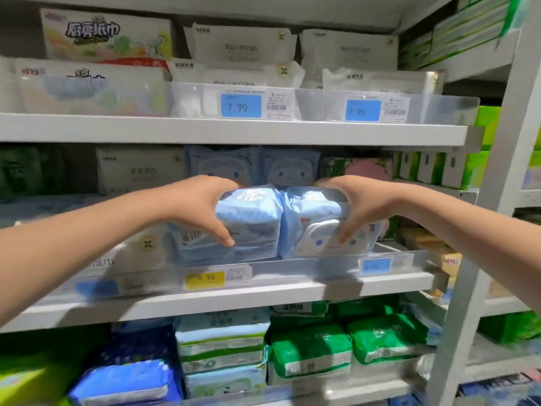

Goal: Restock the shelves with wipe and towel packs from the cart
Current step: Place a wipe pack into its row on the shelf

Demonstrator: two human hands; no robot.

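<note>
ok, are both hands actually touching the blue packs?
Touching. Head view: left hand wraps left blue pack, thumb across its front; right hand likewise grips right blue pack.

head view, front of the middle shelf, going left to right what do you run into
white pack → left hand → left blue pack → right blue pack → right hand

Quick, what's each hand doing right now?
Left hand: grips the left blue wipe pack.
Right hand: grips the right blue wipe pack.
</note>
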